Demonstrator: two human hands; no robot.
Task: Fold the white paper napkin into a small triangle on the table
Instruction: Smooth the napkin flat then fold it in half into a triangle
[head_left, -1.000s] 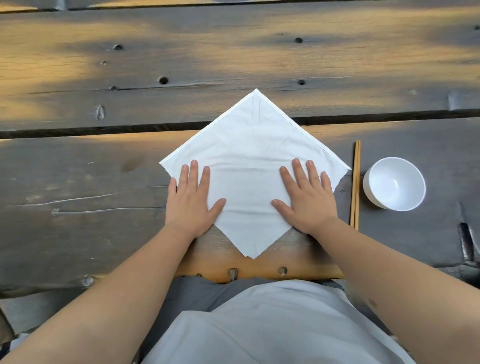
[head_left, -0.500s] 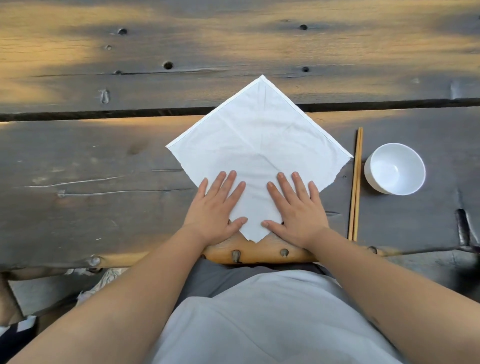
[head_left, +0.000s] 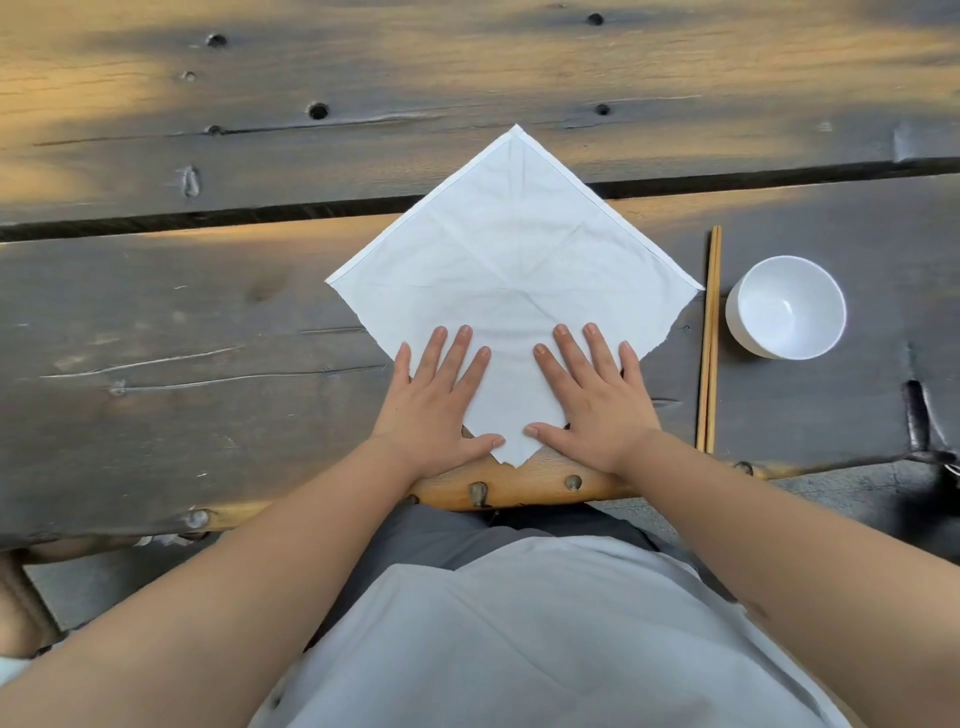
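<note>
A small round white ceramic bowl (head_left: 786, 307) stands upright on the dark weathered wooden plank table (head_left: 182, 322). Just left of the bowl lies a pair of thin light wooden chopsticks (head_left: 709, 338), side by side, apart from the bowl.

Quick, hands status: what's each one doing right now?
Left hand: open, flat on the napkin, holding nothing.
Right hand: open, flat on the napkin, holding nothing.
</note>
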